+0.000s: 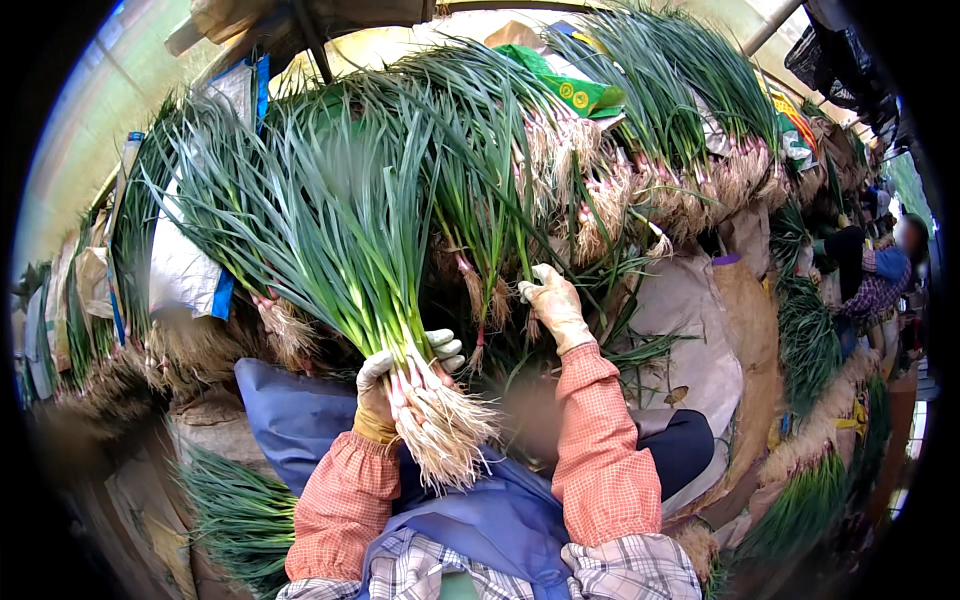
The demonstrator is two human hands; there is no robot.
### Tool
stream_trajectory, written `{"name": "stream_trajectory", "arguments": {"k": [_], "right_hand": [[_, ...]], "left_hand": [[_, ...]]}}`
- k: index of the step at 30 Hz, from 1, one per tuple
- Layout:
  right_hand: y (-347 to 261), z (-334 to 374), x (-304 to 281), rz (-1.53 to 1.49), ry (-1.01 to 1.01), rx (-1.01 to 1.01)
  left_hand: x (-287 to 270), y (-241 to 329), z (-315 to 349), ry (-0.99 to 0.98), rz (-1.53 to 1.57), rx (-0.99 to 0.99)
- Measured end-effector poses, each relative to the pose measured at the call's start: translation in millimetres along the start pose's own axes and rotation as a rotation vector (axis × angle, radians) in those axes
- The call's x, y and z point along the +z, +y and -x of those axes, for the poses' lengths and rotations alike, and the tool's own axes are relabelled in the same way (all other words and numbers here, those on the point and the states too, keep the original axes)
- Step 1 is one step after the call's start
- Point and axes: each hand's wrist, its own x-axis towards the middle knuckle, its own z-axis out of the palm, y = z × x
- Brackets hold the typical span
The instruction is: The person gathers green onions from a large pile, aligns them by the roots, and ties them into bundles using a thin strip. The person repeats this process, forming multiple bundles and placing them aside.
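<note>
My gloved left hand [408,370] is closed around a thick bunch of green garlic [385,270]. Its long green leaves fan up and away from me, and the pinkish-white stems end in pale, stringy roots just past the palm. To the right, my gloved right hand [556,306] pinches a single green garlic stalk [526,258] at the edge of the heap, its fingertips partly turned away. A few loose garlic plants [472,262] hang root-down between the two hands. Orange checked sleeves cover both forearms.
A long heap of green garlic [690,180] arches across the far side, with sacks [185,245] tucked among it. A blue apron [470,545] covers my lap. More bunches [235,515] lie at lower left and right [800,505]. Another person [880,275] sits at far right.
</note>
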Motion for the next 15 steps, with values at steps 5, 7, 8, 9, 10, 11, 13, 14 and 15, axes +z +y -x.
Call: {"name": "stream_trajectory", "arguments": {"k": [5,7,8,9,10,11,13,14,15], "right_hand": [[-73,52,1,-0.018,-0.261,-0.437],[-75,61,11,-0.091,-0.219,-0.541],[-74,62,16,-0.303,-0.261,-0.408],[-75,63,23,-0.513,-0.302,-0.272],[-76,66,30,-0.725,-0.338,-0.089],[-75,67,40,-0.852,-0.306,-0.061],[-71,68,55,-0.88,-0.276,-0.009],[-73,65,55,-0.925,-0.171,0.057],[-73,58,50,-0.961,-0.057,0.126]], "left_hand": [[-29,-11,1,-0.027,0.01,-0.123],[-31,-20,-3,0.143,0.093,-0.061],[-23,-18,-5,0.097,0.115,-0.059],[-20,-16,-6,0.052,0.136,-0.055],[-20,-16,-5,0.09,0.14,-0.054],[-23,-14,-5,0.149,0.129,-0.032],[-26,-14,-5,0.17,0.117,-0.024],[-25,-11,-3,0.178,0.108,-0.034],[-19,-11,-1,0.18,0.105,-0.052]]}}
